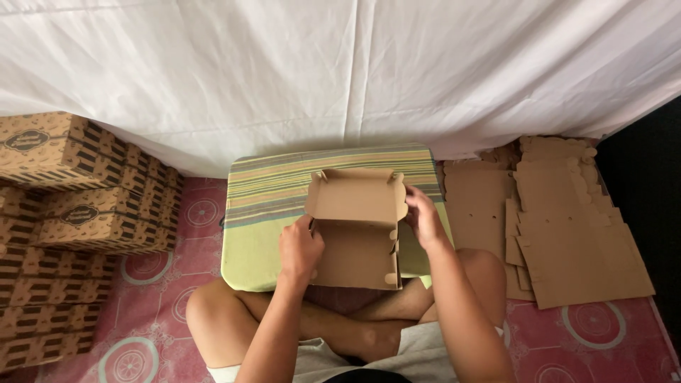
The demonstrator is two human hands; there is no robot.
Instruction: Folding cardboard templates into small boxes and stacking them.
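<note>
Two bare hands work a half-folded cardboard box on the striped cushion: left hand clamps its left wall, right hand pinches the right flap; best pressing tabs squarely into slots.

My left hand covers the near left corner of the cardboard box, and its fingertips are out of sight there. The finished boxes stacked left of the box run off the picture's left edge.

Single head-worn view, looking steeply down, close over lap and floor
</note>
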